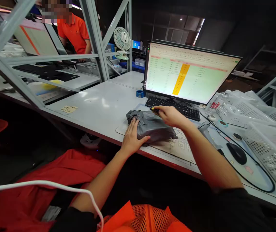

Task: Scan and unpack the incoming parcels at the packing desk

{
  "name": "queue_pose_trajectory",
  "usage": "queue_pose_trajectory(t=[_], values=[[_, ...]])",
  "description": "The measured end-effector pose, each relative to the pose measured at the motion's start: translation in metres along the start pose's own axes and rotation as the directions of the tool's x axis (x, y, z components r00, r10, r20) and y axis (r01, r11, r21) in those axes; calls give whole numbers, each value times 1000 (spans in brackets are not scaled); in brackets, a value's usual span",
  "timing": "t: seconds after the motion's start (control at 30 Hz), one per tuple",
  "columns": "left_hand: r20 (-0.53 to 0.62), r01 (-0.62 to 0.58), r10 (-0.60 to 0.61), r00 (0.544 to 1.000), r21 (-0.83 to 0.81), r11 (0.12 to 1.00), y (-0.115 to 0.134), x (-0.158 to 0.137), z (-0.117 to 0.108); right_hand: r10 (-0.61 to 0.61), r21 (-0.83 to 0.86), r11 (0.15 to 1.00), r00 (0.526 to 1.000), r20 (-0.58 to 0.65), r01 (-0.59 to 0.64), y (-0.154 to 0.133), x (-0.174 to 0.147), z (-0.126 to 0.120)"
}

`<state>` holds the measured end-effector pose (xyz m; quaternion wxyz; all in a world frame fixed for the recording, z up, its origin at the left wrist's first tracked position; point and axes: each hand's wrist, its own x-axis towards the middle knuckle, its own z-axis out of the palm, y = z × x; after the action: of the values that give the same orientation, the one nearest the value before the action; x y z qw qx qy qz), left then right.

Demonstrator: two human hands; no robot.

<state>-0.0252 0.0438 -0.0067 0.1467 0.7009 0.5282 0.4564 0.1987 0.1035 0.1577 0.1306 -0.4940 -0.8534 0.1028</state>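
A grey plastic mailing bag (153, 127), bulging and crumpled at its left end, lies at the table's front edge on a printed mat (185, 146). My left hand (133, 137) grips its near left side, fingers over the top and thumb along the front. Above the bag's far right part, my right hand (170, 115) is closed round a small dark tool with a yellow end (154, 109). That tool points left over the bag; most of it is hidden in my fist, so its exact kind is unclear.
Behind the bag stand a black keyboard (188, 112) and a monitor (188, 74). At right are a black mouse (236, 153), its cable, and white perforated baskets (268, 154). Blue tape (140, 93) sits left of the monitor. A person in orange (76, 33) stands beyond the metal frame (95, 38).
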Motion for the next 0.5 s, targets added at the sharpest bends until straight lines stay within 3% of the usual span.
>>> queue_pose_trajectory(t=[0.1, 0.2, 0.33, 0.5], values=[[-2, 58, -58, 998, -6, 998, -3, -10, 15, -30, -155, 986, 985, 167, 56, -31, 55, 17], [11, 121, -121, 993, 13, 993, -4, -18, 14, 31, -232, 972, 955, 294, 40, -42, 79, 26], [50, 183, -190, 981, 109, 977, 1, -23, 8, 77, -244, 970, 913, 400, 25, -37, 67, 12], [74, 193, -210, 975, 193, 962, 6, -23, 4, 133, -244, 970, 836, 532, 1, -18, 21, -19]])
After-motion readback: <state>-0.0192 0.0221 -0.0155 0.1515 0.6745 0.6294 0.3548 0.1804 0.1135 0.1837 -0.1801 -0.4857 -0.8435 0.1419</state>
